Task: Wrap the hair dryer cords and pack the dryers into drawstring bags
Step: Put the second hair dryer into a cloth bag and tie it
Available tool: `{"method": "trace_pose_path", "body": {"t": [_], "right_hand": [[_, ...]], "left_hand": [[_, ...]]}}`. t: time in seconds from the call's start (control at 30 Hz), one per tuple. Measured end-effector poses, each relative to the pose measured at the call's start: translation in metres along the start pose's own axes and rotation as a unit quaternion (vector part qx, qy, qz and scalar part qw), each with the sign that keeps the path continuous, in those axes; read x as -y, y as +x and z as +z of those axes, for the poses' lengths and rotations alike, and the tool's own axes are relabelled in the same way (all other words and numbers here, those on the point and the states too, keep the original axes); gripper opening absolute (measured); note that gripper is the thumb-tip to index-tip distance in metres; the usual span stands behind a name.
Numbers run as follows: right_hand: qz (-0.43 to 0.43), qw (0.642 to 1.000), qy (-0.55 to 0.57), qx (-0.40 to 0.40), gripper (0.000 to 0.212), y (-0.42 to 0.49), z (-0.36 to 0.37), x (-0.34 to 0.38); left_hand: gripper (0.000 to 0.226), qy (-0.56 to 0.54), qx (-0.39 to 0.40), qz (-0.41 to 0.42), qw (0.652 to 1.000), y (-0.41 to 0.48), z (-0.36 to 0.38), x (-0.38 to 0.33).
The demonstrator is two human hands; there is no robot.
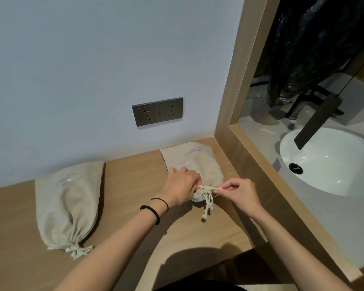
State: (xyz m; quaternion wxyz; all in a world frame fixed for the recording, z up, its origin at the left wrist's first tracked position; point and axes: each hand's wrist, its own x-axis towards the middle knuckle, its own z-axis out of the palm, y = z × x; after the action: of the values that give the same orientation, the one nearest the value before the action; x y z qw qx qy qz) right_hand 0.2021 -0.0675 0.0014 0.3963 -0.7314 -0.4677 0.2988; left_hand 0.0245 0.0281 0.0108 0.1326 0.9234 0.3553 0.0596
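Currently the right hand [243,193] pinches the drawstring [208,187] between thumb and fingertips, and the cord runs level to the left hand [182,185]. The left hand's fingers are curled around the gathered neck of the right bag [198,162]. Loose cord ends hang below the neck. This bag lies on the wooden counter [135,175] near the corner, below the wall sockets [157,111]. A second bag [65,198] lies well apart to the left, its neck cinched. A white sink [334,164] sits to the right.
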Motion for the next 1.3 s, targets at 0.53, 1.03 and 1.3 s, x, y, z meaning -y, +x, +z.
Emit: {"method": "trace_pose_path", "body": {"t": [0.53,1.03,1.3], "right_hand": [[0.056,0.996,0.006,0.072,0.009,-0.005,-0.01,-0.002],[-0.039,0.977,-0.187,0.095,0.017,-0.009,0.004,-0.002],[-0.046,0.963,-0.234,0.125,0.019,-0.004,-0.006,-0.002]], "left_hand": [[0.019,-0.065,0.063,-0.04,0.995,-0.011,-0.001,0.012],[0.027,-0.486,0.147,-0.161,0.846,-0.015,0.017,-0.006],[0.039,-0.09,0.076,-0.043,0.992,-0.021,0.013,0.012]]}}
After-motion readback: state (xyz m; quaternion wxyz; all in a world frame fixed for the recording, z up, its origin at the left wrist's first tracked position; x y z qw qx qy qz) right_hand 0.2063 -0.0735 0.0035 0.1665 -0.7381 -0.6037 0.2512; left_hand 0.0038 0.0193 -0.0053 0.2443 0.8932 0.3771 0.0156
